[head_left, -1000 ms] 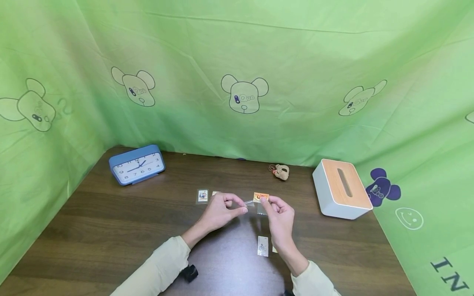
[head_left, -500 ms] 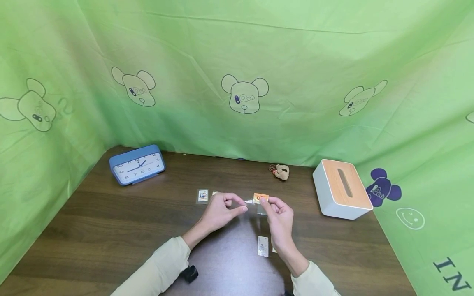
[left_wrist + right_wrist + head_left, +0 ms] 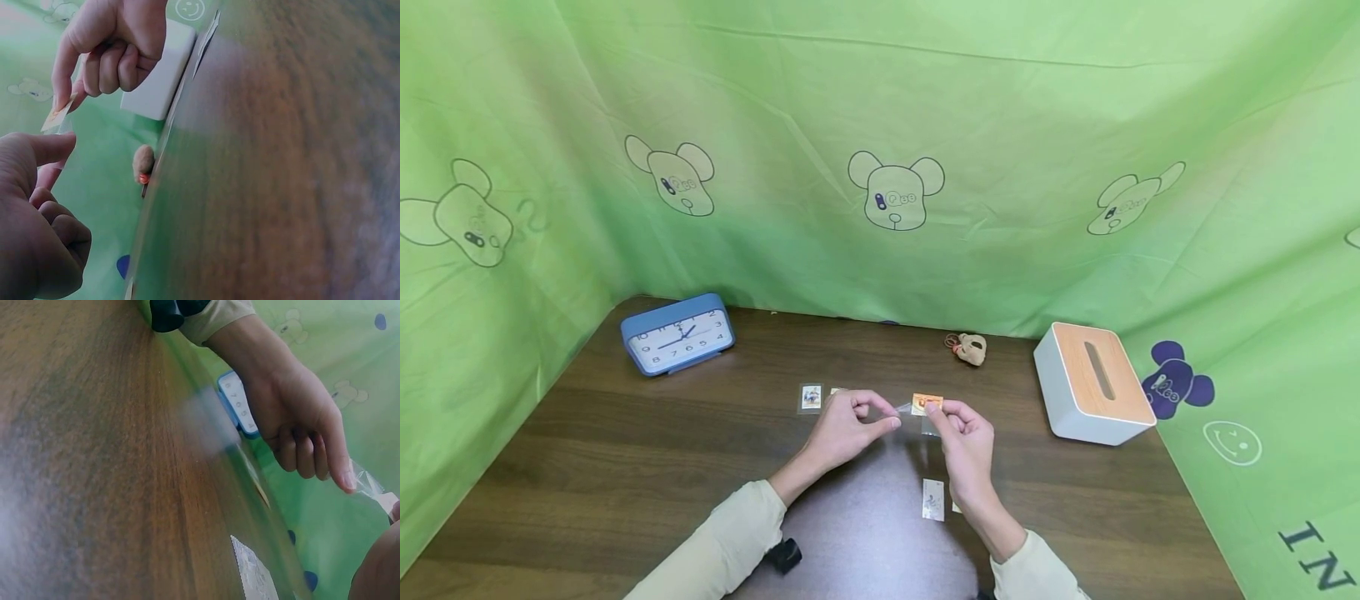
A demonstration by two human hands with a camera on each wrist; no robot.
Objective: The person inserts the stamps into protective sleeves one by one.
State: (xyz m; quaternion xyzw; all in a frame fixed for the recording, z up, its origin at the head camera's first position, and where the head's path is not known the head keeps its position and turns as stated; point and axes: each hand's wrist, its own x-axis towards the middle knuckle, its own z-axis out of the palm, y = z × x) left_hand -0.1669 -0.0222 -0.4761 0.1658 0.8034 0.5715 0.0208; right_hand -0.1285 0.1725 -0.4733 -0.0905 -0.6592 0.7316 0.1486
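Edging slightly toward the left hand [image 3: 848,427], which pinches a clear sleeve [image 3: 367,479], the right hand [image 3: 967,446] pinches the orange card [image 3: 921,401], above the desk [image 3: 700,433] and meeting the sleeve, so the work seems barely advanced.

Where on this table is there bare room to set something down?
Bare wood lies between the blue clock and left sleeve, and between the white box and right sleeve. The middle is crowded: left grip pinches clear film, right grip an orange card, with small cards around.
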